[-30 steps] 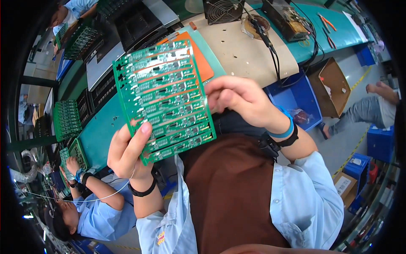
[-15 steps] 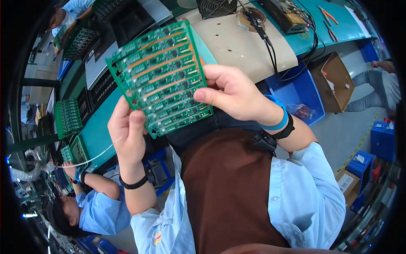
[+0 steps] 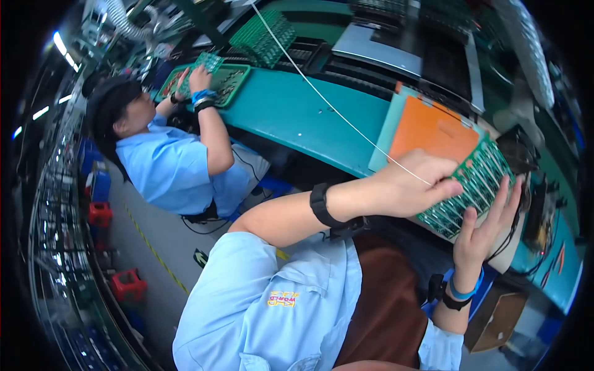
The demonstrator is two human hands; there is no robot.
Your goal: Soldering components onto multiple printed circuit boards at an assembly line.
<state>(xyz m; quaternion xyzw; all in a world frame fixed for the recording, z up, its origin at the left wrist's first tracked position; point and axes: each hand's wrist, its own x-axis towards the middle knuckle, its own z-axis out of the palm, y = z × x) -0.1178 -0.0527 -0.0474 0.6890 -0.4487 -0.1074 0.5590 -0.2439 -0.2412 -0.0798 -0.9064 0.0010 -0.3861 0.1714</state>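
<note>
Circuit-board panel (image 3: 479, 179) near the orange sheet (image 3: 430, 131), pinched in left hand (image 3: 413, 184) and met by outspread right hand (image 3: 479, 238) of uncertain grip, likely light, stiff and fragile across its components, best taken by bare edges.

Holding the left arm (image 3: 278, 213) out to the right from a bent elbow (image 3: 240, 226), gripping with the left hand (image 3: 411, 185), thumb (image 3: 447, 189) straight. Keeping the right hand (image 3: 482, 238) just beside, upright, with fingers (image 3: 499, 201) long and slightly spread.
</note>
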